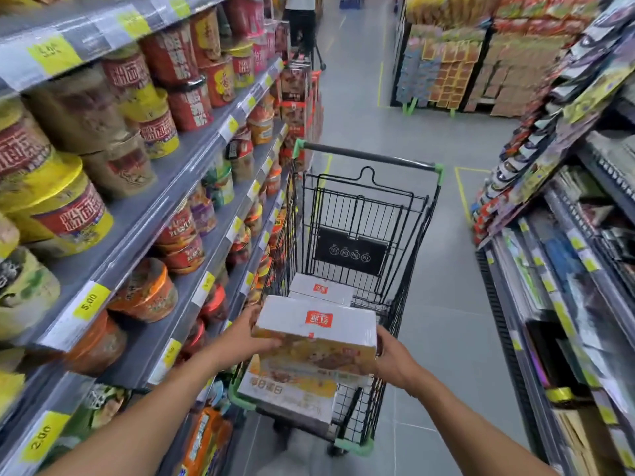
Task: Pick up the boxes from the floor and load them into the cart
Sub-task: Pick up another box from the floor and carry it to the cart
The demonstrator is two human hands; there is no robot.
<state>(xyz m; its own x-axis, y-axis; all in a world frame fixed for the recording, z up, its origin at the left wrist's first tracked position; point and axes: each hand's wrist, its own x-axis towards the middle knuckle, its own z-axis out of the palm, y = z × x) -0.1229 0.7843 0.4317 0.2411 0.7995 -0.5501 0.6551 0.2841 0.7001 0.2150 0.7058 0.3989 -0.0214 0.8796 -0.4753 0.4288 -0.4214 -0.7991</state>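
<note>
Grey floor tiles (446, 338) run down a shop aisle, with yellow lines marked on them further off. Along the left side, grey shelves (192, 187) carry rows of instant noodle cups (62, 214) in yellow, red and orange, and yellow price tags (90, 301) hang on the shelf edges. Low on that side the left hand (256, 334) reaches in from the bottom of the view and grips the left end of a box (318, 334), its thumb lying on the white top face and its fingers curled under, out of sight. This box has a white top with a red label and an orange printed side (the print is too blurred to read), and it is held level above the near end of the cart (364, 235), a black wire trolley with green corner guards and a dark handle bar at its far end. Inside the cart lie more boxes (321, 290) of the same kind: one white top shows beyond the held box, and another (292, 389) sits directly beneath it. The right hand (395, 362) presses against the right end of the held box with its fingers bent around the edge. Further right, shelves (567, 269) of flat packets line the aisle, blurred
</note>
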